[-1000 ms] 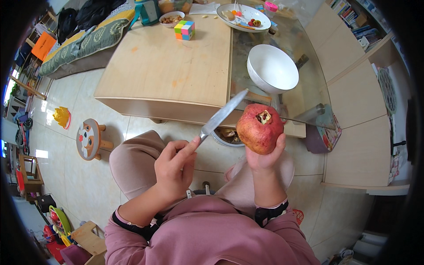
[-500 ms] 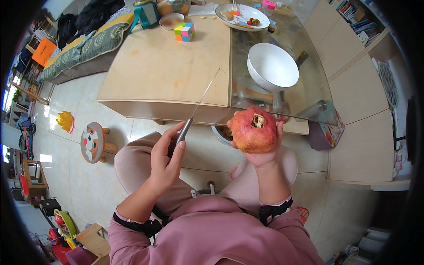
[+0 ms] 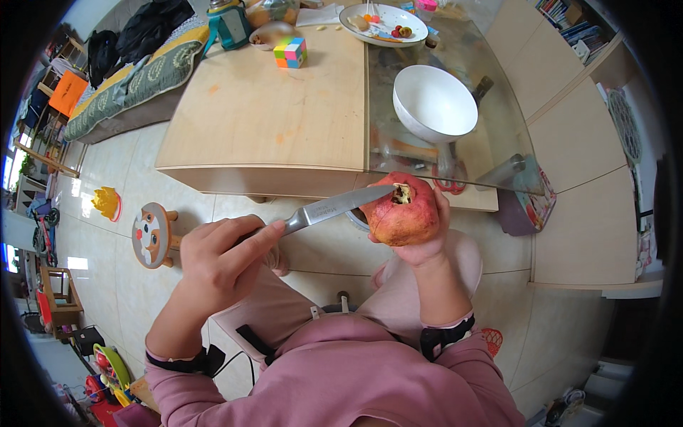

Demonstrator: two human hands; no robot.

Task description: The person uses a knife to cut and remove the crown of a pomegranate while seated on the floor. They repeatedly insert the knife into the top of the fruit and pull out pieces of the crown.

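Observation:
My left hand (image 3: pixel 224 260) grips the dark handle of a knife (image 3: pixel 331 208), its steel blade lying nearly level and pointing right. The blade's tip meets the crown opening of a red pomegranate (image 3: pixel 407 222), or lies just over it; the exact contact is hard to tell. From below, my right hand (image 3: pixel 427 249) cups the fruit, with fingers around its sides. The crown hole faces up and shows pale, ragged edges. Beyond the fruit, a white bowl (image 3: pixel 435 107) stands on the glass part of the table.
The wooden tabletop (image 3: pixel 270 114) bears a colourful puzzle cube (image 3: pixel 291 53) and a small bowl (image 3: pixel 270 35). A white plate (image 3: pixel 356 30) with fruit and sweets stands farther back. Below the glass edge are red-handled scissors (image 3: pixel 449 183). A dog-faced stool (image 3: pixel 151 235) stands left on the floor.
My left hand has moved left and turned the knife from pointing up and away to nearly level, bringing its tip to the pomegranate's crown. The pomegranate has shifted slightly left.

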